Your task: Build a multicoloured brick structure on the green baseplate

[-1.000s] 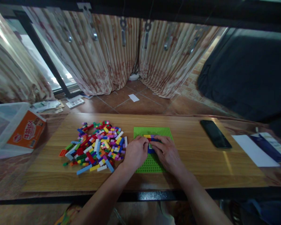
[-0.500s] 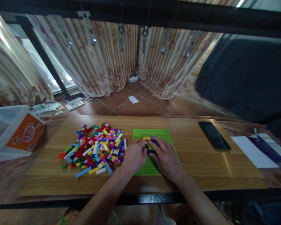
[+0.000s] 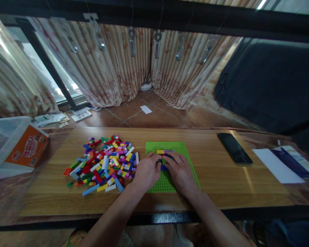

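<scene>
Baseplate (image 3: pixel 165 181) — bright green (studded)

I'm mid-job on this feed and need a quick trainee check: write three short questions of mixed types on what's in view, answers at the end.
1. Multiple choice: over which thing are the fingers of both the left hand and the right hand? A) the plastic box; B) the green board; C) the white paper.

2. Fill in: from the person's own side, the pile of loose bricks lies to the ____ of the left hand.

3. True or false: the dark phone lies on the wooden tabletop, apart from the green board.

Key: 1. B. 2. left. 3. True.
</scene>
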Tool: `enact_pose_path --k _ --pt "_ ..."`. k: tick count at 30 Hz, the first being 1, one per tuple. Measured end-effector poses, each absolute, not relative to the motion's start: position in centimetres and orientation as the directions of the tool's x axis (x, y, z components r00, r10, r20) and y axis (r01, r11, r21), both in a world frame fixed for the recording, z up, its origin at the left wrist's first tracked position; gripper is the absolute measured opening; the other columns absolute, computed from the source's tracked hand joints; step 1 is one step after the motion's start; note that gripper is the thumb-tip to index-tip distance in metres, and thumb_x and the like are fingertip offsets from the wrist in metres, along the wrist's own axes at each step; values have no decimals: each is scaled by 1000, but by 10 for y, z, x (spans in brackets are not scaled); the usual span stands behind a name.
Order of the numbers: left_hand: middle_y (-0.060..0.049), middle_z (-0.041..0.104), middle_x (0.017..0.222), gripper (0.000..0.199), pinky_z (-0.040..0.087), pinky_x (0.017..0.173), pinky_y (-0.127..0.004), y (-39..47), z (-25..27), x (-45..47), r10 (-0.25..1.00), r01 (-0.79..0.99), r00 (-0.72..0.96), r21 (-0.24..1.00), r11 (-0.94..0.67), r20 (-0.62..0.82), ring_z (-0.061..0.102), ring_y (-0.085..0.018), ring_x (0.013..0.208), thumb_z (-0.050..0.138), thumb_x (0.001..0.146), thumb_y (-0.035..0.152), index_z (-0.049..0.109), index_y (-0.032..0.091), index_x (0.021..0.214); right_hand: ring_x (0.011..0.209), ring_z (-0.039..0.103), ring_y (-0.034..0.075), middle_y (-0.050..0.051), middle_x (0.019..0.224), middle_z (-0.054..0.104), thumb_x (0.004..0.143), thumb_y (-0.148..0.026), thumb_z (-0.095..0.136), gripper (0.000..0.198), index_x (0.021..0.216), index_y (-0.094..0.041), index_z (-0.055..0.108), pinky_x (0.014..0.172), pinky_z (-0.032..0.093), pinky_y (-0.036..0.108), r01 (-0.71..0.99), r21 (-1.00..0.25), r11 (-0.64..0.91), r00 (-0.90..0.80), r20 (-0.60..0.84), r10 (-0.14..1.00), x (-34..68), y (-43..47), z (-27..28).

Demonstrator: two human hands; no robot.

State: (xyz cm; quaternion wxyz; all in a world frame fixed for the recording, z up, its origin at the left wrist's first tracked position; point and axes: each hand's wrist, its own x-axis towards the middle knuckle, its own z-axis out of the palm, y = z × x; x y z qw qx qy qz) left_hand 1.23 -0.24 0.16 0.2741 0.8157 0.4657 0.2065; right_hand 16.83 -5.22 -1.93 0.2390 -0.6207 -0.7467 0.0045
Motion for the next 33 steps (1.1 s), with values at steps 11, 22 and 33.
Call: enact_pose_path --k 11,22,33 --pt "-6 64 97 25 50 82 -31 -1 2 12 864 641 497 637 -428 80 63 -18 87 50 86 13 67 19 103 115 52 26 7 125 61 91 -22 55 23 109 -24 69 99 45 48 837 -498 226 -47 346 937 171 -50 -19" --pt "-6 64 98 24 50 82 -32 -2 3 11 863 649 501 631 -425 66 63 -19 88 49 86 13 66 20 102 118 51 26 10 125 61 89 -23 58 27 113 -19 67 103 43 47 811 -543 219 -27 339 940 168 -52 -15" --pt "-6 64 98 25 51 82 -32 -2 1 11 859 628 505 650 -428 78 64 -19 87 50 86 12 66 19 103 117 52 25 9 125 61 87 -26 60 21 107 -21 66 102 42 47 784 -583 213 -15 325 946 168 -54 -13"
